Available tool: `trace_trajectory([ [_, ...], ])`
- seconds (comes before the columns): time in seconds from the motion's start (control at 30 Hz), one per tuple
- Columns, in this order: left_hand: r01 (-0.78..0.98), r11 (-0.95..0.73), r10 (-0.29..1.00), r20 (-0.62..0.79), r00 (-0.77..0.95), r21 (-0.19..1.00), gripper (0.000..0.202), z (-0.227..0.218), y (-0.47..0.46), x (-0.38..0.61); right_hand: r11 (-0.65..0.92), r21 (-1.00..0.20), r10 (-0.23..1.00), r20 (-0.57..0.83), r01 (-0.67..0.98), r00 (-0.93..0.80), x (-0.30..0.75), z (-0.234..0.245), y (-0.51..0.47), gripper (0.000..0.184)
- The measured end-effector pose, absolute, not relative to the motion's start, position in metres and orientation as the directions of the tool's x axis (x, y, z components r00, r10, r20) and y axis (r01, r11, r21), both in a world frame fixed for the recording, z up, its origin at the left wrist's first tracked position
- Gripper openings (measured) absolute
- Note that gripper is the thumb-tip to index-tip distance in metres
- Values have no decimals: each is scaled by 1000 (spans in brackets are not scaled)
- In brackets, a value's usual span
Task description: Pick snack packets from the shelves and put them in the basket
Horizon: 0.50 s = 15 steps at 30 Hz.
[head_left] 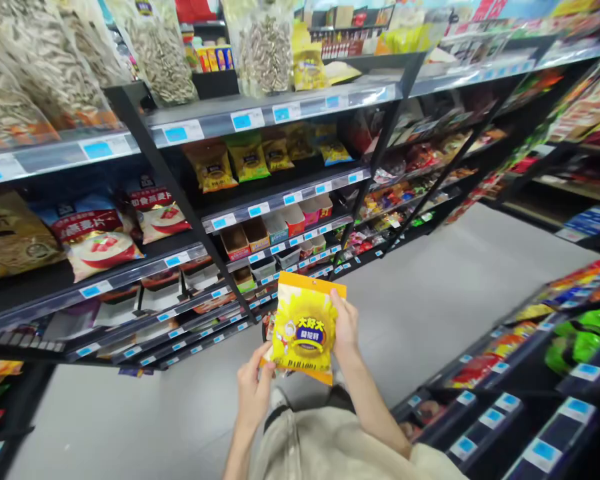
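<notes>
A yellow snack bag point(305, 327) with orange edges and Chinese lettering is held up in front of my body, its printed face toward me. My left hand point(255, 377) pinches the bag's lower left corner between thumb and fingers. At the upper right edge, my right hand point(346, 323) grips it, with the thumb on the front and the other fingers partly hidden behind. Similar small yellow bags point(213, 167) stand on a shelf beyond, next to a green-edged bag point(249, 159).
Ahead runs a black shelf rack point(290, 187) with blue-and-white price labels. Large clear bags of seeds point(153, 50) stand on its top, and red-and-white cereal bags point(97, 233) lie at left. Another rack point(485, 400) borders the grey floor point(405, 300) at right.
</notes>
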<state>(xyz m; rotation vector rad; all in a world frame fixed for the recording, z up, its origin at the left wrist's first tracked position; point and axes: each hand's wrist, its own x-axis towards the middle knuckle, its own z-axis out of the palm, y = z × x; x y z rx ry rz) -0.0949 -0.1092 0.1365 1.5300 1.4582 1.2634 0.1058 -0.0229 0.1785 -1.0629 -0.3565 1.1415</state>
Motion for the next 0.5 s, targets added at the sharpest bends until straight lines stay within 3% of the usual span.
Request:
trace_trajectory([
  [0.17,399,-249,958,284,-31,883,54,132,-98,-33,-2,-823,845,-305,-568,439,177,174,-22,45],
  [0.37,165,-33,989,56,-140,986,66,97,-100,109,44,-841,787,-302,-538,537,297,165,-20,47],
  [0.5,293,73,978,-10,-209,953,58,88,-105,166,50,-870,809,-253,-491,530,360,157,-22,49],
])
